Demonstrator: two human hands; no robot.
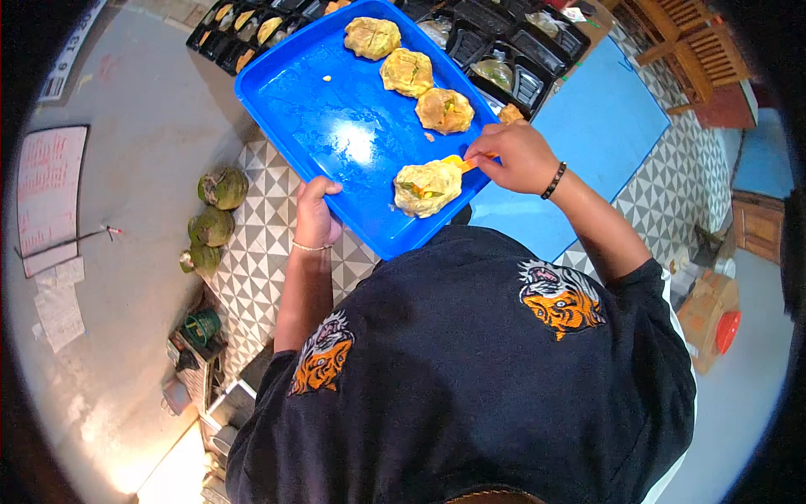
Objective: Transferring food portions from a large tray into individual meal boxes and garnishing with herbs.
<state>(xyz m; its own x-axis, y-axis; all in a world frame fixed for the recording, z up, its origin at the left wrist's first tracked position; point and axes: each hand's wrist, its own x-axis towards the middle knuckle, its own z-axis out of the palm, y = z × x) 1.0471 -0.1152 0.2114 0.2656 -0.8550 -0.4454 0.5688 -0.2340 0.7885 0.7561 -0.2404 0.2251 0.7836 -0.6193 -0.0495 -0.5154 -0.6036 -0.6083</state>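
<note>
My left hand (317, 211) grips the left edge of a blue plastic tray (283, 101), its thumb over the rim. Between the fingers of my right hand (519, 156) is the handle of a yellow-orange plastic spoon or small spatula (465, 165). Its flat end touches, or lies partly under, a golden fried piece of food (429, 192) near the tray's front corner. Green and orange bits of filling show through a split in that piece. Three similar pieces, the nearest being a browned one (444, 111), lie in a row along the right side. Small crumbs dot the tray.
Black compartment trays (488, 25) stand beyond the tray, some holding food and clear plastic bags. A light-blue surface (585, 113) extends to the right. Several green coconuts (221, 188) sit by the left wall. Wooden chairs (711, 57) and a cardboard box (711, 305) are at right.
</note>
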